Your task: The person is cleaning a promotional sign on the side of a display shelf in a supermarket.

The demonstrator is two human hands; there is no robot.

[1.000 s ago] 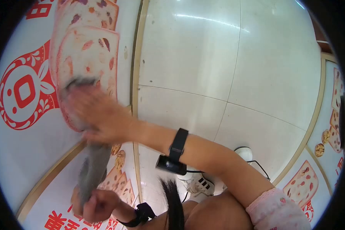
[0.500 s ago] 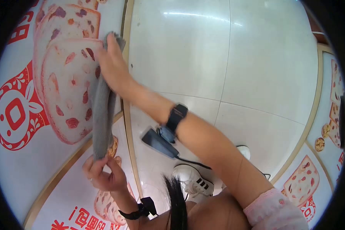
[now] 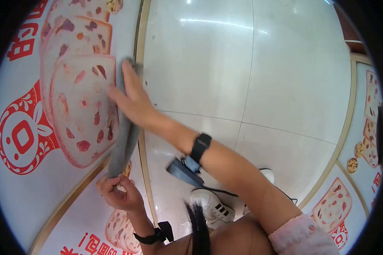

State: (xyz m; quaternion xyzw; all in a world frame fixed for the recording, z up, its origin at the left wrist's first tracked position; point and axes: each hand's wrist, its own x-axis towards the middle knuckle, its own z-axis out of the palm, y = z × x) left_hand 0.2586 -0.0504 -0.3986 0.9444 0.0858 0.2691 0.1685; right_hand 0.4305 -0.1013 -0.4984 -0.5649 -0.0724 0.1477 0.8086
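A long folded grey cloth (image 3: 125, 138) stretches between my two hands in front of the printed panel. My left hand (image 3: 120, 193) is closed on its lower end, thumb and fingers pinched together. Across the upper part lies my right hand (image 3: 134, 100), its thumb and fingers apart against the cloth and slightly blurred by motion. The cloth's top end shows just past those fingertips. Part of it is hidden behind the right hand. Both wrists wear black bands; the right one (image 3: 201, 145) has a dark device beside it.
White panels with red print and bread pictures (image 3: 85, 110) stand on the left and right, edged by gold trim (image 3: 141, 38). Pale floor tiles (image 3: 200, 63) lie between. A dark blue-grey device (image 3: 183, 170) with a cable hangs below the right forearm. White shoes (image 3: 212, 206) show at the bottom.
My right hand has come down along the cloth, closer to my left hand. The cloth now leans more to the right at its top. The left hand keeps its pinch. The view has shifted slightly.
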